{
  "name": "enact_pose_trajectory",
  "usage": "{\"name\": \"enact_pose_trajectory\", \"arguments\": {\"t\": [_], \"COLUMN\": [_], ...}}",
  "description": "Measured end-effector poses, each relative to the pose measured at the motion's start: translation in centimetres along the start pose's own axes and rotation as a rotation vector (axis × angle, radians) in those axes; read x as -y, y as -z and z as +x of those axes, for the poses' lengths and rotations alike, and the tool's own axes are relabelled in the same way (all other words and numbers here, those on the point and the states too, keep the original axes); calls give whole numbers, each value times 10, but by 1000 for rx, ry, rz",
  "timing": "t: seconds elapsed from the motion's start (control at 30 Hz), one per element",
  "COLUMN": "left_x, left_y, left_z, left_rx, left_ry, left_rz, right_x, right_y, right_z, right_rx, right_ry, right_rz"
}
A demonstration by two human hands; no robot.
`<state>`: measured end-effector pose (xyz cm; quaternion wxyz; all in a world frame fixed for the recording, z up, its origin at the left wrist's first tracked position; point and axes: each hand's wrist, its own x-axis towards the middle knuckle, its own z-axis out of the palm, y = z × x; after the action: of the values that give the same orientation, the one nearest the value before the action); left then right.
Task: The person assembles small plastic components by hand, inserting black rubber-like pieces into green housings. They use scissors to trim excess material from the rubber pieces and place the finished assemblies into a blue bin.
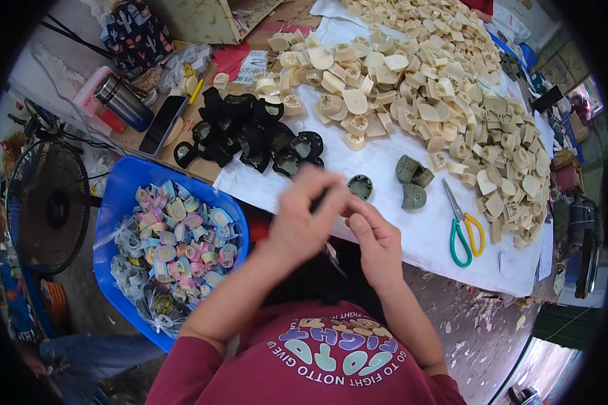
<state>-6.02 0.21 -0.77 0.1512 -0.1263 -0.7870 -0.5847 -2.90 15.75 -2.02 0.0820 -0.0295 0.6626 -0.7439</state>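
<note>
My left hand (305,214) is curled and slightly smeared by motion, in front of the table's near edge. Close against its fingertips is my right hand (377,248), thumb pressed to the fingers. Whatever the two hands hold is hidden or too small to make out. Just beyond them lies a round dark green piece (360,187). Several black and dark green hollow pieces (240,131) form a heap behind my left hand. Olive hollow pieces (413,177) lie right of my hands, with scissors (463,226) with green and yellow handles farther right.
A large heap of cream hollow pieces (412,88) covers the white-sheeted table (425,239). Left of me stands a blue tub (105,246) of pastel pieces. A phone (163,125), a steel thermos (123,101) and a fan (47,206) are at the left.
</note>
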Motion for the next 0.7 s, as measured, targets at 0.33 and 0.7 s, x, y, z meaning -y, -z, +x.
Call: {"name": "enact_pose_trajectory", "arguments": {"t": [0.33,0.7], "left_x": [127,21], "left_y": [106,65], "left_z": [130,19], "left_rx": [-161,-221], "left_ry": [-206,-310], "left_rz": [1032,579], "right_x": [-38,-75], "right_y": [15,-8], "right_z": [-42,-45], "right_rx": [-33,213], "right_ry": [-199,69], "right_rz": [-366,-904]}}
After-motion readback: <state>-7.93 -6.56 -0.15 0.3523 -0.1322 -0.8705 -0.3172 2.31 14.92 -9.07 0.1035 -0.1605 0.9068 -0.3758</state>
